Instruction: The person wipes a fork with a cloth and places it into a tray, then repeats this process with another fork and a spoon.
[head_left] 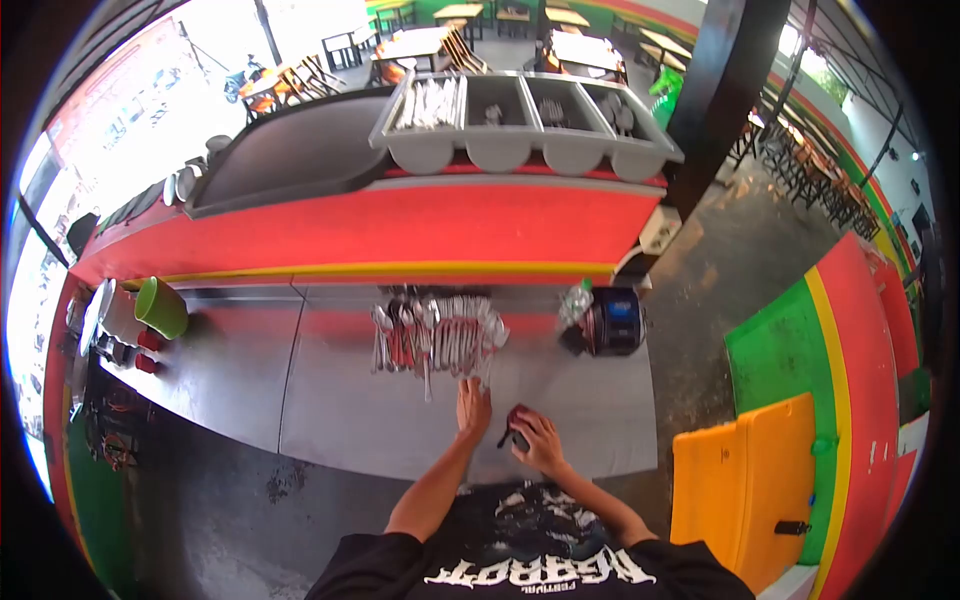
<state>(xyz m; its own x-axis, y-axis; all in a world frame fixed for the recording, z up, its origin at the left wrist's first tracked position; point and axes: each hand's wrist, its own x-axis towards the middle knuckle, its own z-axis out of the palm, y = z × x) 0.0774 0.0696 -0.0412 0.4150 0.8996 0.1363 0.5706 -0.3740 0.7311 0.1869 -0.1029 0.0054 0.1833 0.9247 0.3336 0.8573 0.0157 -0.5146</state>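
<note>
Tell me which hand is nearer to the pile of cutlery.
Left. The left hand is at the near edge of the cutlery pile, fingertips by the handles. The right hand is farther off, back toward the body and to the right, holding a dark red item.

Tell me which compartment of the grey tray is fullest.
The leftmost compartment in view: it's packed with pale pieces; the other three show mostly dark interior.
</note>
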